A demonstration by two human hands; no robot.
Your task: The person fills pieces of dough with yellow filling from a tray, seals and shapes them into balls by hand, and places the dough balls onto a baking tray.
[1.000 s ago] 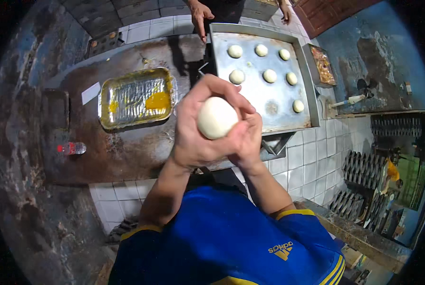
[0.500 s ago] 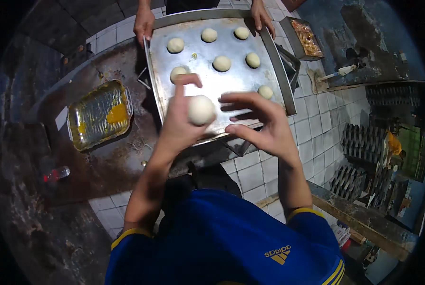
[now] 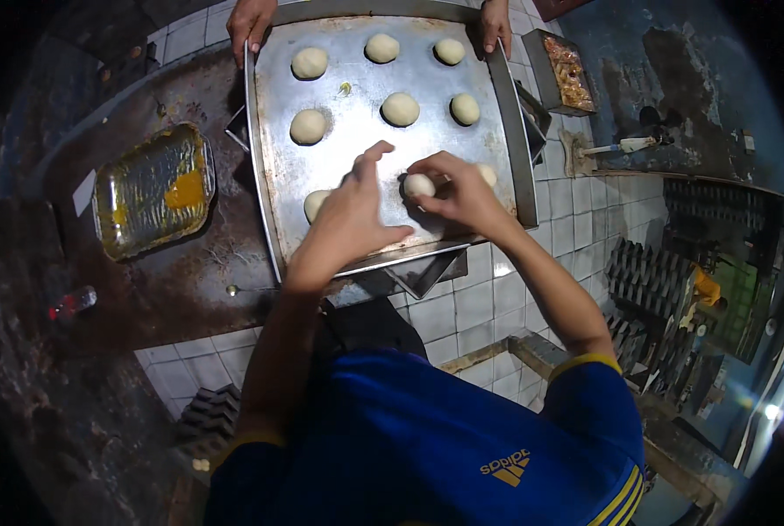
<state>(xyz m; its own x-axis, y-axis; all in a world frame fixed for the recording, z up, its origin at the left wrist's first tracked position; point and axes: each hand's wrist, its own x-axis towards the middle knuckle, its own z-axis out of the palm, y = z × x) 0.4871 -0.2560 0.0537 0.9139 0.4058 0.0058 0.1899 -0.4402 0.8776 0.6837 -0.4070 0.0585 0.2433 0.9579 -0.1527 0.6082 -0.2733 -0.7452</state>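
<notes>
My right hand (image 3: 464,200) has its fingers and thumb around a pale dough ball (image 3: 418,186) over the near middle of a large metal baking tray (image 3: 274,188). Whether that ball rests on the metal cannot be made out. To its left, my left hand (image 3: 350,219) is empty, fingers spread and curved. Several more dough balls (image 3: 400,110) sit spaced in rows on the tray. One dough ball (image 3: 317,204) is partly covered by my left hand, and another (image 3: 488,175) shows behind my right hand.
Another person's hands (image 3: 252,24) (image 3: 495,24) grip the tray's far corners. On the dark worktop (image 3: 181,302) at left stand a foil-like pan (image 3: 133,215) with yellow residue and a small red-ended bottle (image 3: 73,302). A rectangular tin of food (image 3: 560,74) stands beyond the tray's right side.
The dough ball has passed from my left hand to my right and is lower, nearer the tray. My left hand has opened. The tray appears shifted slightly left and up in view.
</notes>
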